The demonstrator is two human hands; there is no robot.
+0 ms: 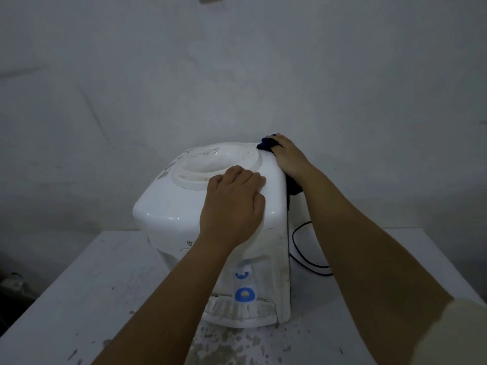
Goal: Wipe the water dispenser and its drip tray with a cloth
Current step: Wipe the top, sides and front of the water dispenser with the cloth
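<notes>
Grey plaster wall (237, 75) fills upper frame; white paint-flecked table (79, 285) across the bottom. White plastic tabletop water dispenser (168, 206) at frame centre on the table, round recessed bottle seat (216, 162) on top, ribbed white drip tray (237, 310) at its base, lower centre, blue-marked tap (245, 288) just above the tray. Left hand (232, 206) centre frame, resting on dispenser top, fingers curled loosely, gripping nothing. Right hand (286, 156) at the dispenser's upper right corner, fingers closed on dark blue cloth (266, 144), pressing it to the side; cloth hangs below the wrist. Black cord (303, 254) on table right of dispenser.
</notes>
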